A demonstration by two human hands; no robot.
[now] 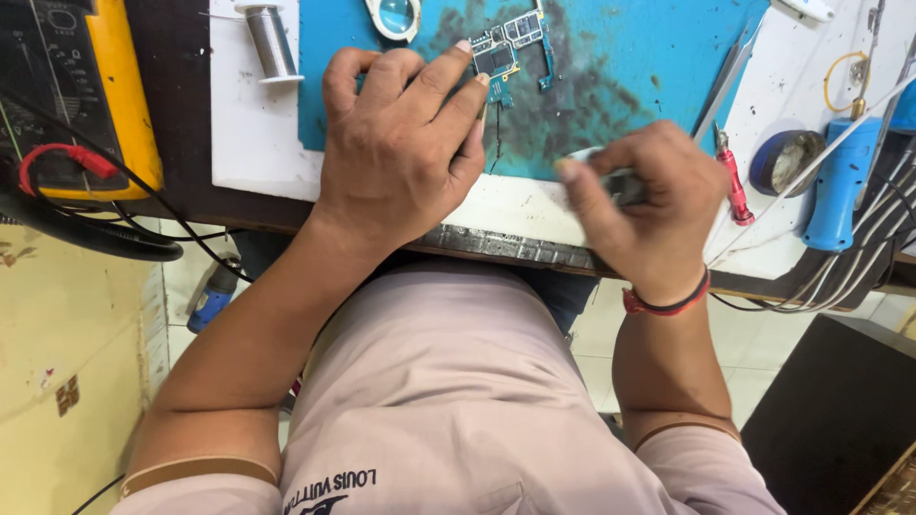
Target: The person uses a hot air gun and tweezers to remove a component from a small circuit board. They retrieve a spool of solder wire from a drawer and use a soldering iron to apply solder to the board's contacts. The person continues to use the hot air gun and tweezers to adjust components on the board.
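Note:
A small phone circuit board (508, 46) lies on a stained blue work mat (611, 67). My left hand (401, 143) rests on the mat's near-left part, with the fingertips touching the board's lower left edge. My right hand (644, 205) hovers over the white bench edge, fingers curled around a small dark object (620, 183) that is mostly hidden. A red band circles my right wrist.
A yellow multimeter (81, 95) with red lead sits far left. A solder spool (270, 43) and a round lens (394, 16) stand at the back. Tweezers (727, 76), a red screwdriver (733, 181), a tape roll (784, 160) and a blue tool (844, 181) lie right.

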